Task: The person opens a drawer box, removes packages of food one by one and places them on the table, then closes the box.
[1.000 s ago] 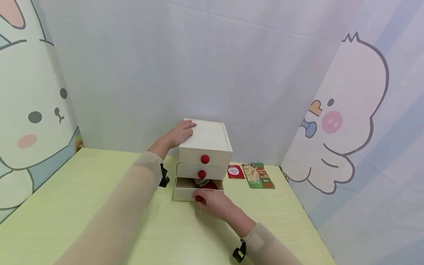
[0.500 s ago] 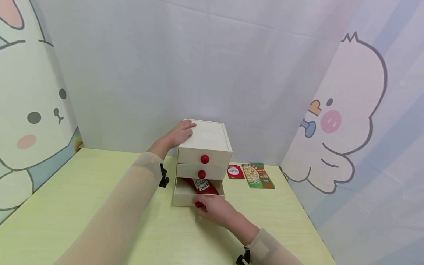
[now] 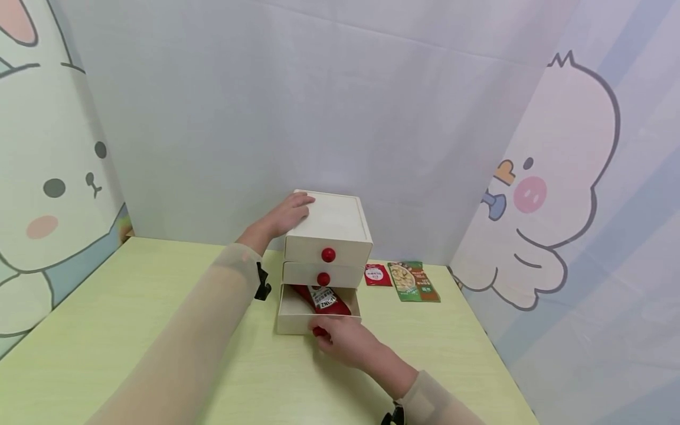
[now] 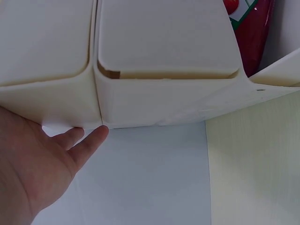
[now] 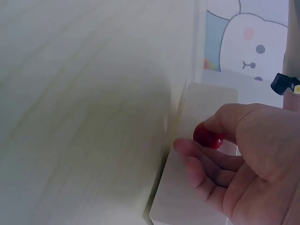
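Observation:
A white three-drawer cabinet (image 3: 334,217) stands toward the back of the table. My left hand (image 3: 287,215) rests on the left edge of its top; in the left wrist view, thumb and finger lie along the cabinet's side. At the front, my right hand (image 3: 344,340) pinches the red drawer knob (image 5: 208,136) of the bottom drawer (image 3: 293,323) between thumb and fingers. That drawer is pulled out. Inside it lies a red Heinz ketchup bottle (image 3: 325,300), its rear part hidden under the middle drawer (image 3: 297,274). The two upper drawers are closed.
Right of the cabinet, a small red packet (image 3: 378,275) and a green and brown food packet (image 3: 414,282) lie flat on the pale yellow-green table (image 3: 159,307). A grey-white curtain (image 3: 265,118) hangs close behind, with cartoon-printed sheets on both sides.
My right hand has drawn the bottom drawer farther out toward me, and more of the ketchup bottle shows. The left hand has stayed on the cabinet top.

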The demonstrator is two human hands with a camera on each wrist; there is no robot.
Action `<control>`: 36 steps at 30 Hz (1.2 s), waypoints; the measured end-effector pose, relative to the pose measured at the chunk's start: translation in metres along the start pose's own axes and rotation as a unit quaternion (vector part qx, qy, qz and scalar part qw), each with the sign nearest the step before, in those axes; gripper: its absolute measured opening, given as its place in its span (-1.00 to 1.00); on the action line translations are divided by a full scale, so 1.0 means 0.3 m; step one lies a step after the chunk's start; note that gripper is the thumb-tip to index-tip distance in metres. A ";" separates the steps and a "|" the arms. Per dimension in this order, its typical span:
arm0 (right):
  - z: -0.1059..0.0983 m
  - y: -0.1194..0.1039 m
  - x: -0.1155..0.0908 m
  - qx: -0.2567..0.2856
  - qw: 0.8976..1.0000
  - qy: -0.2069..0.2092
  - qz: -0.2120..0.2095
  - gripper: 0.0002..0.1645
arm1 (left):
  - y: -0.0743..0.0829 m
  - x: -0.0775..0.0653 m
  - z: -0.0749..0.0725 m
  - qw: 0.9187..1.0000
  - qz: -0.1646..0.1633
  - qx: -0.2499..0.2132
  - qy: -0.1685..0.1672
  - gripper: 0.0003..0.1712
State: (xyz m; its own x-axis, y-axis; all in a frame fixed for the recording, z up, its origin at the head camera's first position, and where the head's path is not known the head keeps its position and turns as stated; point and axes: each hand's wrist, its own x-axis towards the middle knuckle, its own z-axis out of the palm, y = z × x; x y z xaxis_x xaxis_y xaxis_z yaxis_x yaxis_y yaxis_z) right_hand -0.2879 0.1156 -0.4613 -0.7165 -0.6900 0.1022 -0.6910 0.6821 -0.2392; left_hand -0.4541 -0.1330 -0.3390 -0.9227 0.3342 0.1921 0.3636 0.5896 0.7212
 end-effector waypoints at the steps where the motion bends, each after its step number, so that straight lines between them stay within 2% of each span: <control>1: 0.002 -0.004 -0.003 0.000 1.000 0.005 -0.001 -0.71 | 0.001 0.000 0.000 1.000 0.000 0.001 0.000 -0.27; 7: 0.017 -0.018 -0.017 -0.006 1.000 0.020 -0.005 -0.71 | 0.000 -0.002 0.002 1.000 0.001 0.006 0.001 -0.25; 18: 0.017 -0.024 -0.030 0.011 1.000 0.000 0.003 -0.71 | 0.014 -0.011 0.001 1.000 -0.003 0.001 0.002 -0.27; 23: 0.005 -0.042 -0.048 0.013 1.000 -0.010 -0.005 -0.71 | 0.012 -0.008 0.001 1.000 -0.005 0.004 0.003 -0.27; 28: -0.003 -0.061 -0.069 0.027 0.999 -0.029 0.005 -0.69 | 0.006 -0.004 0.002 1.000 -0.007 0.008 0.003 -0.26; 36: 0.003 -0.069 -0.095 0.026 0.999 -0.028 -0.002 -0.70 | 0.011 -0.010 0.002 1.000 -0.006 0.003 0.002 -0.27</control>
State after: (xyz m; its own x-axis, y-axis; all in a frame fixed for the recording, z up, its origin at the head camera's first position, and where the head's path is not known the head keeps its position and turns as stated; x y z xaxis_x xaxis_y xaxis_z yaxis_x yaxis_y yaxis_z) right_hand -0.2531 0.1209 -0.4600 -0.7069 -0.7056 0.0501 -0.6864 0.6671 -0.2894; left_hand -0.4502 -0.1316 -0.3377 -0.9277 0.3237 0.1860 0.3530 0.5988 0.7189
